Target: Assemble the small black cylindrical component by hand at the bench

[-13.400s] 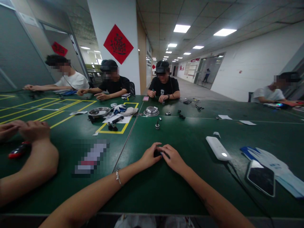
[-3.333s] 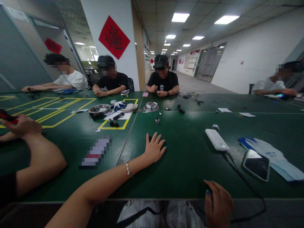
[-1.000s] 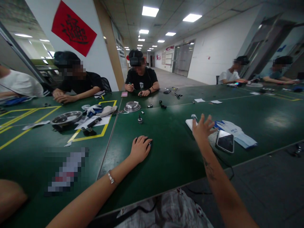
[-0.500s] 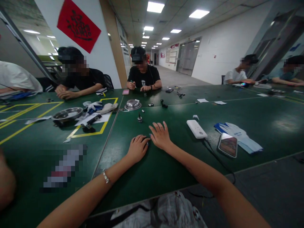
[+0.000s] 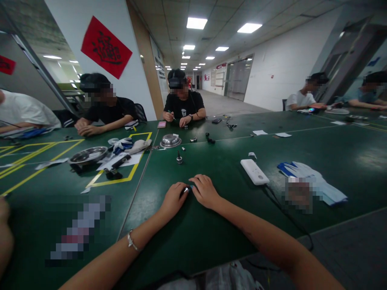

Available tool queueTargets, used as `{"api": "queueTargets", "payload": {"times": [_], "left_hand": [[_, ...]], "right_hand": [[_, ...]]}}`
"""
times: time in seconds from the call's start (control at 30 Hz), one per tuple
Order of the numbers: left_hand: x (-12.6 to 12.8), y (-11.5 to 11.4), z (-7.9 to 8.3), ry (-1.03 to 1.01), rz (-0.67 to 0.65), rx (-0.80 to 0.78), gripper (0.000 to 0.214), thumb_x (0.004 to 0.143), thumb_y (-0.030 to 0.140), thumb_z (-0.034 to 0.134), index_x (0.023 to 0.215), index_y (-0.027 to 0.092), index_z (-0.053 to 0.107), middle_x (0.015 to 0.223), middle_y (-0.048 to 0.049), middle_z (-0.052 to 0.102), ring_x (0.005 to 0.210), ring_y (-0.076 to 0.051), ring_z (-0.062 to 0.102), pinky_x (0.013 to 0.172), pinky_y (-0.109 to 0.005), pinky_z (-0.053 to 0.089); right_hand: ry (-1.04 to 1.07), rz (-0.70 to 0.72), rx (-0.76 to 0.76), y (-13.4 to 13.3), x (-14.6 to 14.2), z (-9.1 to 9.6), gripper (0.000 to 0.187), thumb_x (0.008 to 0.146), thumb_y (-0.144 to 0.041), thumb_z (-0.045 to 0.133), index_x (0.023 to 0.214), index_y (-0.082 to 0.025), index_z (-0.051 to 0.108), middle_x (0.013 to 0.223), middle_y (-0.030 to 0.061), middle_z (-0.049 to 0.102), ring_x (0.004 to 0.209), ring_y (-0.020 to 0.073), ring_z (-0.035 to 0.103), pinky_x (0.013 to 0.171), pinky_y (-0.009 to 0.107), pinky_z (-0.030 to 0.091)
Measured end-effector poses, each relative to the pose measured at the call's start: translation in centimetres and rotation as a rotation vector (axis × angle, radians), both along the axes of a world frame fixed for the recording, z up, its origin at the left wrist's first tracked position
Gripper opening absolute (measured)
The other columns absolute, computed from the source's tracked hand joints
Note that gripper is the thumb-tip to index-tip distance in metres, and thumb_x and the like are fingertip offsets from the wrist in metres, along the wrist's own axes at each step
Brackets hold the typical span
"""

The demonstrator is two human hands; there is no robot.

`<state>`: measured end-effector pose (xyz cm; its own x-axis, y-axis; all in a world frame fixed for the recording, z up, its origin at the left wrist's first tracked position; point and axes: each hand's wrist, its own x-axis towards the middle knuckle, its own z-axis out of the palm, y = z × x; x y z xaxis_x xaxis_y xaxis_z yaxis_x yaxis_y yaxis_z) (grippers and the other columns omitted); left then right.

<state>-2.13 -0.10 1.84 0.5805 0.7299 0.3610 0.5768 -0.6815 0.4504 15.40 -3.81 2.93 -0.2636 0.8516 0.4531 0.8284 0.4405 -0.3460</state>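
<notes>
Both my hands rest together on the green table (image 5: pixel 211 233) in front of me. My left hand (image 5: pixel 173 198) is curled, fingers closed over a small object (image 5: pixel 186 189) of which only a shiny bit shows at the fingertips. My right hand (image 5: pixel 205 191) lies beside it, fingers bent and touching the same spot. A bracelet (image 5: pixel 131 241) circles my left wrist. A small metal part (image 5: pixel 179 158) stands upright further out on the table.
A white power bank (image 5: pixel 254 172) with a cable lies to the right, next to white-and-blue gloves (image 5: pixel 305 171). Metal bowls (image 5: pixel 170 140) (image 5: pixel 88 154), gloves and tools sit toward the far left. Several people sit around the table; another person's arm (image 5: pixel 4 237) is at my left.
My right hand came back from reaching toward the power bank and closed in beside my left hand. The view tilted slightly down.
</notes>
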Motion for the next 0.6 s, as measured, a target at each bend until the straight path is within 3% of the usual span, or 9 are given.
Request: {"api": "queueTargets", "payload": {"times": [0.23,0.33,0.43,0.6], "left_hand": [[0.05,0.63,0.02,-0.206,0.137,-0.166,0.020,0.088,0.029,0.041,0.097,0.018,0.054,0.090,-0.0044,0.061,0.085,-0.018,0.057,0.081,-0.033,0.046],[-0.04,0.80,0.13,-0.307,0.181,-0.239,0.021,0.089,0.032,0.039,0.098,0.019,0.052,0.085,-0.0017,0.060,0.077,-0.016,0.058,0.074,-0.029,0.047],[-0.12,0.75,0.34,-0.362,0.177,-0.269,0.022,0.088,0.034,0.040,0.099,0.018,0.052,0.081,-0.0002,0.059,0.071,-0.014,0.057,0.067,-0.026,0.047],[-0.01,0.65,0.44,-0.317,0.085,-0.261,0.022,0.088,0.033,0.042,0.099,0.019,0.055,0.084,-0.0008,0.062,0.075,-0.015,0.059,0.070,-0.026,0.047]], "right_hand": [[-0.016,0.169,-0.015,0.13,0.33,0.14,0.040,0.081,-0.010,0.048,0.120,-0.016,0.048,0.108,0.0093,0.053,0.102,0.0202,0.049,0.092,0.038,0.037],[-0.047,0.234,0.014,-0.04,0.20,0.18,0.042,0.080,-0.015,0.053,0.121,-0.016,0.047,0.111,0.0096,0.052,0.103,0.0212,0.048,0.091,0.037,0.038],[-0.050,0.245,0.033,-0.12,-0.10,0.21,0.040,0.082,-0.024,0.055,0.119,-0.015,0.047,0.113,0.0105,0.052,0.103,0.0219,0.049,0.089,0.036,0.039],[0.019,0.176,-0.002,0.14,-0.11,0.17,0.036,0.081,-0.023,0.056,0.115,-0.015,0.046,0.110,0.0100,0.054,0.100,0.0208,0.051,0.084,0.035,0.041]]}}
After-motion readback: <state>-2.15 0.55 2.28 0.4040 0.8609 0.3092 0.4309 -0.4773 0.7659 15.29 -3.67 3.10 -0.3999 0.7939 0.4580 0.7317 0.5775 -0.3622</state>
